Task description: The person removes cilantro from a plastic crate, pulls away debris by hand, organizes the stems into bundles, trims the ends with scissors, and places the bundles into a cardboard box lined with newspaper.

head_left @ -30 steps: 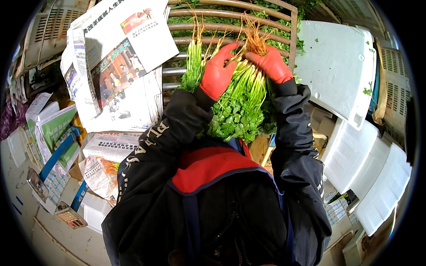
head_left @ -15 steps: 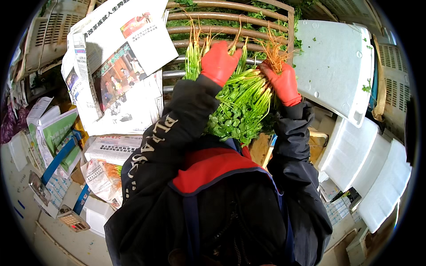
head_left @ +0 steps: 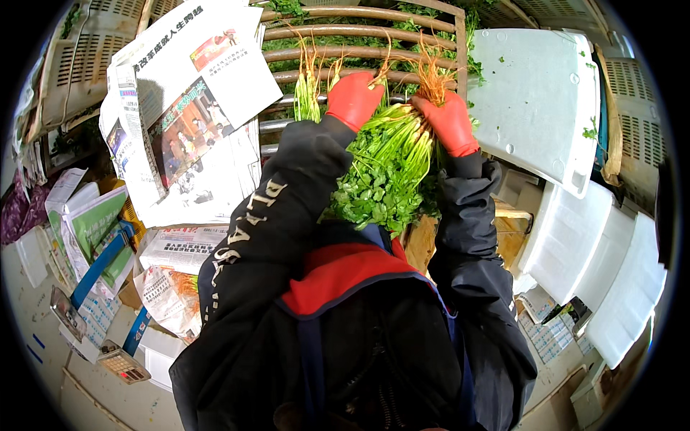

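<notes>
My right hand (head_left: pixel 449 123), in a red glove, is closed round the root end of a bunch of leafy greens (head_left: pixel 384 172). Orange-brown roots (head_left: pixel 433 82) stick out beyond its fingers, while pale green stems and leaves hang toward my body. To the left, my red-gloved left hand (head_left: pixel 352 100) pinches stalks close to their thin roots (head_left: pixel 386 61); its fingertips are partly hidden. Just left of that hand, a few loose stalks (head_left: pixel 307 97) lie root-end outward on the brown metal rack (head_left: pixel 359 30).
Newspaper sheets (head_left: pixel 194 108) lie left of the rack. A pale grey lid or board (head_left: pixel 532 108) is at its right, with white foam boxes (head_left: pixel 575 244) below. At lower left are a newspaper-wrapped bundle (head_left: pixel 169 294), a calculator (head_left: pixel 123 364) and blue strips (head_left: pixel 100 266).
My right hand has shifted slightly away from my body with the bunch. My left fingers have closed in by the roots of stalks that stood between the hands. The whole view has shifted a little.
</notes>
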Motion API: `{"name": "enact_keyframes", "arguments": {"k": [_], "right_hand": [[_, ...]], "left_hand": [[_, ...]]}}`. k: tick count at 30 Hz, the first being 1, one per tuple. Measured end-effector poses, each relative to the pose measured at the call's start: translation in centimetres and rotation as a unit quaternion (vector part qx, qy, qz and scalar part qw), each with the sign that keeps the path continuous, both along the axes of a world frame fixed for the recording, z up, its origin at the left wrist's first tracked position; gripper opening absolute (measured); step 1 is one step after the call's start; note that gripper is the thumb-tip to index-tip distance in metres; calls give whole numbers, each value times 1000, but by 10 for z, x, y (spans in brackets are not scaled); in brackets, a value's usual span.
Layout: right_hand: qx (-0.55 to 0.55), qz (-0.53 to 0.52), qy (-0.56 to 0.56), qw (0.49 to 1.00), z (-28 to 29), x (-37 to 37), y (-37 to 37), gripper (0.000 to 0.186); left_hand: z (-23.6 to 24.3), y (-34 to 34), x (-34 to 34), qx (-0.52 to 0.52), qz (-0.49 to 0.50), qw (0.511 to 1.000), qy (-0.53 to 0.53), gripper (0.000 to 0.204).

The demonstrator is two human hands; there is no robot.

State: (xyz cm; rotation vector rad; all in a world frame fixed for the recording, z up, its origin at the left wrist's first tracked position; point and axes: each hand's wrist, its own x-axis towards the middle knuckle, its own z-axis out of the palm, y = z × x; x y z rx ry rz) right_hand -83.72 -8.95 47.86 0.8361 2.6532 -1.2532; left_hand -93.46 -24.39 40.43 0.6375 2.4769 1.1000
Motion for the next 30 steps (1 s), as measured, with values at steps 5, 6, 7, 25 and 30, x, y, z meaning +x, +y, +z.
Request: {"name": "enact_keyframes", "arguments": {"k": [5,6,7,25,30], "right_hand": [[-56,-1,10,998,-12,-14,5,33],[-70,-28,24,997,-10,-15,3,35],[-92,-17,23,995,-11,-16,5,35],[-167,-6,3,986,-20,-23,11,29],[-36,29,1,999,-32,-25,7,31]], "left_hand": [[13,-14,-9,145,-74,970,-183,35],[14,-15,-10,144,-87,968,-186,34],[11,-15,-10,151,-97,967,-180,34],[42,-19,16,261,37,960,-95,29],[82,-60,-21,457,186,792,-358,37]]}}
